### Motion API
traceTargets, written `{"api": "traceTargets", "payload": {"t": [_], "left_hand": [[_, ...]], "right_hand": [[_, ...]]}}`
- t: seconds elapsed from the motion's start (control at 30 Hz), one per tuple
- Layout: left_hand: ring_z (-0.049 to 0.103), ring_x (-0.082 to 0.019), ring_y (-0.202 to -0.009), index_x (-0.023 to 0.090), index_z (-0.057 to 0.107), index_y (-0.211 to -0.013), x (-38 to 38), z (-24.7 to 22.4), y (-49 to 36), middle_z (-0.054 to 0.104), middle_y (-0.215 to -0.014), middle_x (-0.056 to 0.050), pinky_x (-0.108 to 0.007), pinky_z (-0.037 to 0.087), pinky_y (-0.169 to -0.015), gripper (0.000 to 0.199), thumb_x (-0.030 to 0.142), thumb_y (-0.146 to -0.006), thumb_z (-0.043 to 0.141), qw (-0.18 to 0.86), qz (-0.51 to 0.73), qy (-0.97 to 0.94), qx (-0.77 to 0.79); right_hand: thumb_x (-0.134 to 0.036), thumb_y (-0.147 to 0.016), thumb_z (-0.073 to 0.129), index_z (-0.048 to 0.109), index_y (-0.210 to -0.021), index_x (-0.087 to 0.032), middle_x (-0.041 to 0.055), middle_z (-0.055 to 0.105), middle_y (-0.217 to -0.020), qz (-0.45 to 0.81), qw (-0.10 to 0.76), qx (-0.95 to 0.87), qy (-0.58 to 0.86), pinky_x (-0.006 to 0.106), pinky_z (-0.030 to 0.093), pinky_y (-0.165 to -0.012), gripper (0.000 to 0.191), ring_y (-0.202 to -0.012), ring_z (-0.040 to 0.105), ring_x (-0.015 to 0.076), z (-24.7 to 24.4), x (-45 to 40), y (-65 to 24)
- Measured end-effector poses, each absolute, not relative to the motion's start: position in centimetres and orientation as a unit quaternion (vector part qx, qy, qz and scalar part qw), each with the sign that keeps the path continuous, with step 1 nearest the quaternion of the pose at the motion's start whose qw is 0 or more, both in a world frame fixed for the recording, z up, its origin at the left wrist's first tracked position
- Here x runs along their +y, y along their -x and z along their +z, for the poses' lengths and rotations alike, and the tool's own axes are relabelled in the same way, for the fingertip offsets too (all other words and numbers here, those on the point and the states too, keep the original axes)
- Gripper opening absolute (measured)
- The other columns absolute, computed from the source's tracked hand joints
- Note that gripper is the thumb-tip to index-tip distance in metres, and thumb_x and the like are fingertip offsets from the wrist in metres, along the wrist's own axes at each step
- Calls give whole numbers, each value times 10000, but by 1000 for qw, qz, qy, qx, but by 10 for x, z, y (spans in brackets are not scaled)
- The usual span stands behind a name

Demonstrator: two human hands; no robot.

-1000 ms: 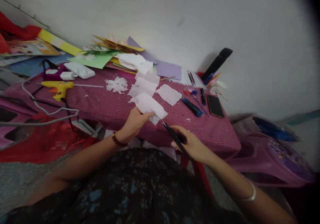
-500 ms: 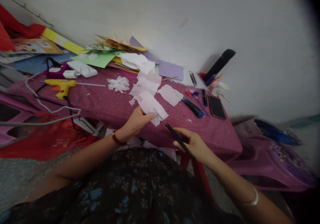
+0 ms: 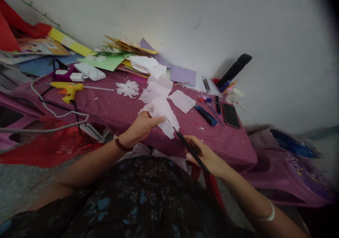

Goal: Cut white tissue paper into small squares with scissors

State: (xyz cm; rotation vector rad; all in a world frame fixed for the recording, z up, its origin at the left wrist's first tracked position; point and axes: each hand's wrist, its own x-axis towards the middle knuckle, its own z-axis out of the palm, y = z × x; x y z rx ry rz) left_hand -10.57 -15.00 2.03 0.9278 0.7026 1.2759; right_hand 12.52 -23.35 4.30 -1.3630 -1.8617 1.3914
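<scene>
My left hand [image 3: 144,126] pinches a thin white paper sheet [image 3: 164,110] between thumb and fingers, just above the table's front edge. My right hand [image 3: 202,153] is closed around black-handled scissors [image 3: 191,149]. Their narrow metal blades point up and left and lie across the paper, close to my left thumb. At the blades the paper's lower edge parts into two flaps. Behind it lie more pale paper pieces [image 3: 156,91], and a separate pale piece [image 3: 182,101] rests to the right, touching the tip of a blue-and-black-handled tool [image 3: 206,115].
A yellow glue gun [image 3: 69,89] with a glue stick lies left on the checked tablecloth [image 3: 106,105], near a white cable [image 3: 58,116]. Crumpled white paper [image 3: 128,88] is mid-table. A phone [image 3: 231,115] and black marker [image 3: 218,104] are right. Coloured paper [image 3: 106,62] is stacked along the wall.
The scissor blades remain in the paper, and the flaps at its lower edge stand slightly wider apart. The left hand has shifted slightly left. The whole view has moved a little.
</scene>
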Motion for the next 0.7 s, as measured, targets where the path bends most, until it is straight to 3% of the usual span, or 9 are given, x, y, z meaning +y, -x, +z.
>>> {"api": "traceTargets", "payload": {"t": [0.33,0.7], "left_hand": [[688,-169,-824,232,730,-1006,-158,11,94,752,-955,-36,-338,559,-819,360,187,-656,797,657,543,-423,307],[663,-166,-732,181,717,-863,-152,10,98,732,-846,-55,-306,555,-690,237,293,-665,782,692,512,-403,310]], "right_hand": [[-401,-785,671,550,-1237,-188,117,654,-1110,522,255,-656,482,404,489,-906,513,-1056,629,280,40,-231,-120],[-421,-738,717,648,-1175,-192,76,684,-971,478,260,-644,537,367,513,-757,498,-897,645,251,33,-229,-125]]}}
